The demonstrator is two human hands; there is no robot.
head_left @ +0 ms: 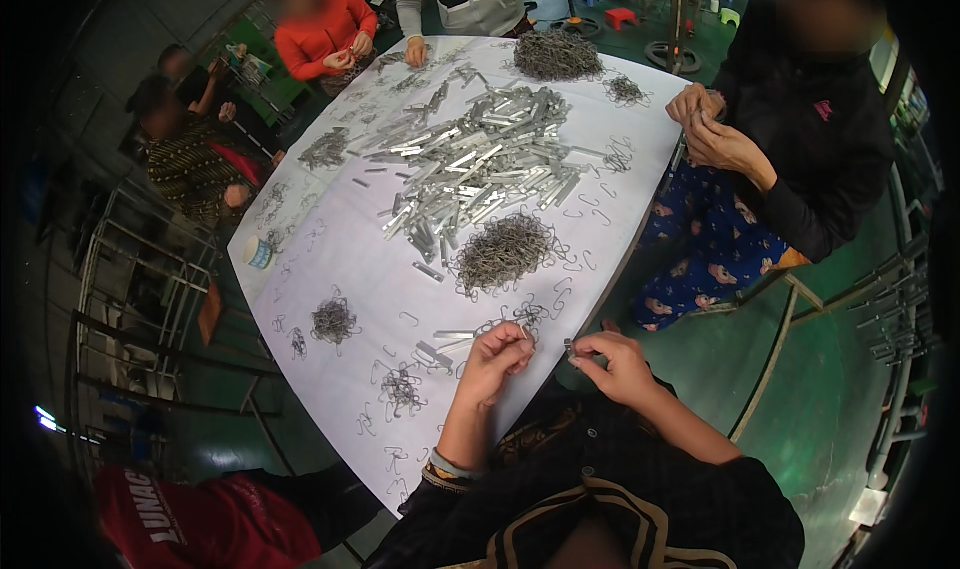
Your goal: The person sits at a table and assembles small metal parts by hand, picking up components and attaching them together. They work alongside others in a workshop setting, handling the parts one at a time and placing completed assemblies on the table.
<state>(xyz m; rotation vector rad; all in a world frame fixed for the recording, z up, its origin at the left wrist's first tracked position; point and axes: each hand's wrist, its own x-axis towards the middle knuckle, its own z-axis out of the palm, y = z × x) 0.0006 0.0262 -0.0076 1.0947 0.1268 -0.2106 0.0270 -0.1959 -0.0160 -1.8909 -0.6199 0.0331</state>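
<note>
My left hand (493, 365) is closed in a pinch above the table's near right edge, with a thin wire hook (526, 335) at its fingertips. Just to the right, my right hand (620, 367) grips a short metal piece (570, 347) between thumb and forefinger; its far end is hidden by the fingers. The two hands are a small gap apart. Beyond them lies a big heap of bent wire hooks (504, 253), and behind that a broad pile of silvery metal strips (490, 154). A few strips (433, 355) rest beside my left wrist.
The white-covered table (330, 234) also bears smaller hook clusters (334, 321), another dark heap (557, 56) at the far end and a paper cup (257, 253) at the left edge. A co-worker's hands (722, 134) work at the right; other people stand or sit around.
</note>
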